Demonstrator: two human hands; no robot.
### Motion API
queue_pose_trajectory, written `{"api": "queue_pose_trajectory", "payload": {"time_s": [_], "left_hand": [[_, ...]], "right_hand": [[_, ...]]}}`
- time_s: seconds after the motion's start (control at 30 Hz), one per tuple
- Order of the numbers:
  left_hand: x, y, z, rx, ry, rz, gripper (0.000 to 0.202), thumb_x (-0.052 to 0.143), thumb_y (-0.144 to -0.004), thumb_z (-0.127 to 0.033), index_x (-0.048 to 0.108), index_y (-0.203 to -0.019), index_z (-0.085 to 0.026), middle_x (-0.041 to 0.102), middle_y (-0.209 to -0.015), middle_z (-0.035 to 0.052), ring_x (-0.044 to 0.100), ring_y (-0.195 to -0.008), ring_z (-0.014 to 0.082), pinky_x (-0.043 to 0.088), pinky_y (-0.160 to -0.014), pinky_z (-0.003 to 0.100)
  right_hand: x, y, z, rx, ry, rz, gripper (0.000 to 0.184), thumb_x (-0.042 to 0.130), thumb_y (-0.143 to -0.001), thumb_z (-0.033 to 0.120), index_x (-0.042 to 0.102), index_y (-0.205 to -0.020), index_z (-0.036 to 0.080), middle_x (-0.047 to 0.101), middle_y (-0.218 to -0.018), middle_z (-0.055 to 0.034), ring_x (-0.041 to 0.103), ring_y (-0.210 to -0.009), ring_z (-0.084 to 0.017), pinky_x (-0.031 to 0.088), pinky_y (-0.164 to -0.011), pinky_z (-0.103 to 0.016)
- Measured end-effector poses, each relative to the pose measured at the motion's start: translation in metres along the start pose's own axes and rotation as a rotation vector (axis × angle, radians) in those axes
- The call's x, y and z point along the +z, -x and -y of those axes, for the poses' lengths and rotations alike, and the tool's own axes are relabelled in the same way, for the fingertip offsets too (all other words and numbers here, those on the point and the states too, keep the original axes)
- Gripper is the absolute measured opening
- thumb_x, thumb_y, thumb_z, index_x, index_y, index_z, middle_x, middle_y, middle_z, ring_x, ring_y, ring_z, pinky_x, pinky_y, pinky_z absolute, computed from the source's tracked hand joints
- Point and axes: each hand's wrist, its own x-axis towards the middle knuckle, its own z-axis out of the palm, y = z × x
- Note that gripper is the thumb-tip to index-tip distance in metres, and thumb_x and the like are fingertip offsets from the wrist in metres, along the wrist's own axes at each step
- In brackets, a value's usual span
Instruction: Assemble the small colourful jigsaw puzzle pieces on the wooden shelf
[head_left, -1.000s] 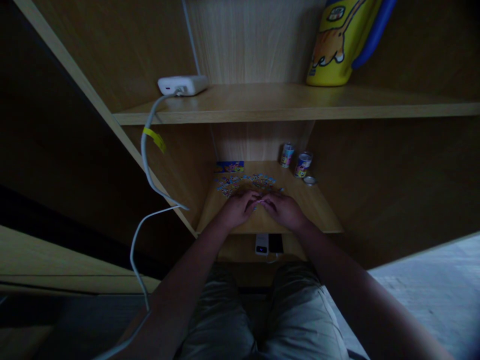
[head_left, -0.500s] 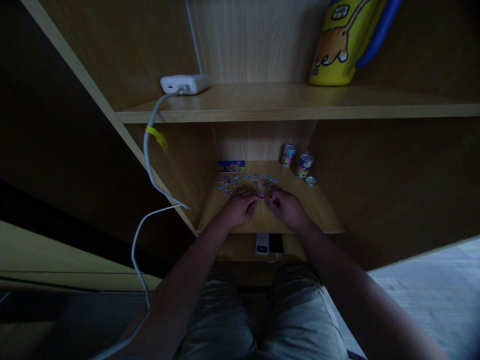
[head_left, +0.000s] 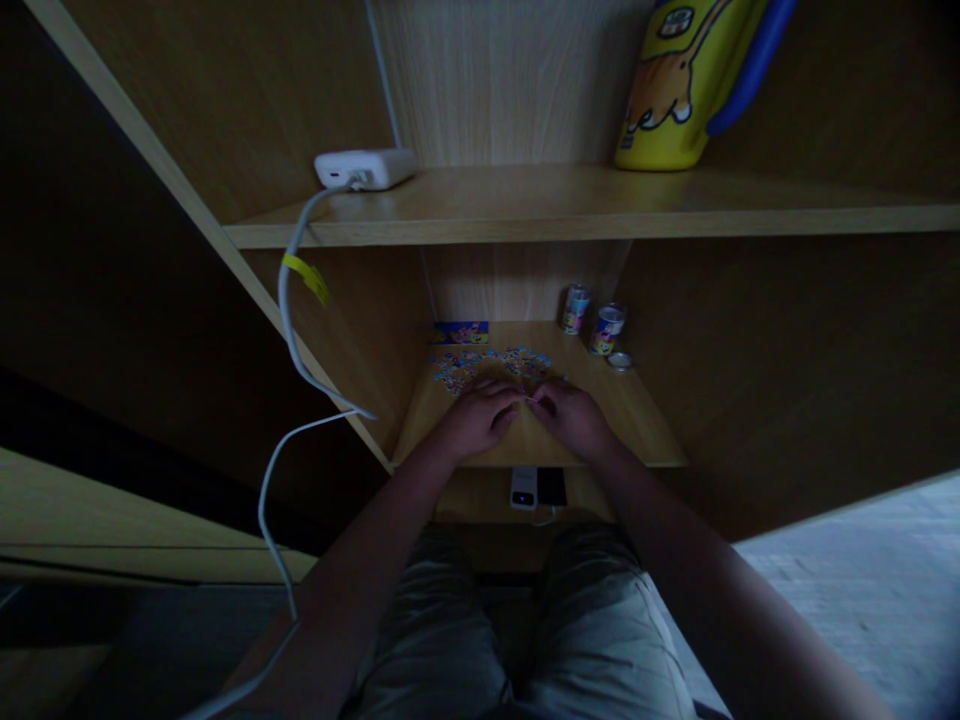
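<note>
Small colourful jigsaw pieces (head_left: 487,364) lie scattered on the lower wooden shelf (head_left: 637,420). My left hand (head_left: 478,415) and my right hand (head_left: 572,415) rest side by side on the shelf just in front of the pieces, fingertips meeting over a piece I can barely make out. The fingers of both hands are curled, and the dim light hides what they pinch. A flat printed card (head_left: 460,332) stands at the back of the shelf behind the pieces.
Two small printed cans (head_left: 576,308) (head_left: 606,329) and a round lid (head_left: 619,361) stand at the shelf's back right. On the upper shelf (head_left: 525,215) sit a white charger (head_left: 365,168) with a hanging cable (head_left: 289,330) and a yellow cartoon bag (head_left: 679,90). A small device (head_left: 524,487) glows below the shelf.
My two hands have shifted only slightly, the fingertips drawing together again over the shelf. The pieces and the cans have stayed put.
</note>
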Motion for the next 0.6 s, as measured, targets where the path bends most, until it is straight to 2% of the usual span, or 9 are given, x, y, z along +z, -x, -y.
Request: {"api": "queue_pose_trajectory", "payload": {"time_s": [0.23, 0.43, 0.6], "left_hand": [[0.0, 0.0, -0.001, -0.017, 0.011, 0.005, 0.044, 0.064, -0.104, -0.018, 0.072, -0.145, -0.031, 0.076, -0.142, 0.0084, 0.069, -0.131, 0.0303, 0.055, -0.116, 0.055], [-0.001, -0.002, -0.001, -0.001, 0.005, 0.024, 0.038, 0.064, -0.105, -0.02, 0.073, -0.142, -0.026, 0.077, -0.141, 0.0103, 0.07, -0.129, 0.0304, 0.055, -0.116, 0.056], [0.002, -0.002, 0.002, -0.002, 0.019, 0.004, 0.032, 0.065, -0.104, -0.018, 0.076, -0.133, -0.025, 0.079, -0.141, 0.0084, 0.072, -0.13, 0.0283, 0.054, -0.119, 0.055]], "right_hand": [[-0.003, -0.002, -0.003, 0.034, -0.111, 0.011, 0.009, 0.07, -0.106, 0.029, 0.077, -0.1, 0.026, 0.083, -0.102, -0.0071, 0.077, -0.093, -0.024, 0.057, -0.088, -0.037], [0.001, -0.004, -0.013, 0.109, -0.35, -0.018, 0.02, 0.067, -0.107, 0.042, 0.078, -0.103, 0.027, 0.086, -0.101, -0.0048, 0.079, -0.091, -0.023, 0.06, -0.086, -0.037], [0.009, -0.003, -0.024, 0.178, -0.464, -0.079, 0.025, 0.073, -0.1, 0.049, 0.076, -0.106, 0.026, 0.085, -0.098, -0.0046, 0.08, -0.089, -0.023, 0.061, -0.084, -0.037]]}}
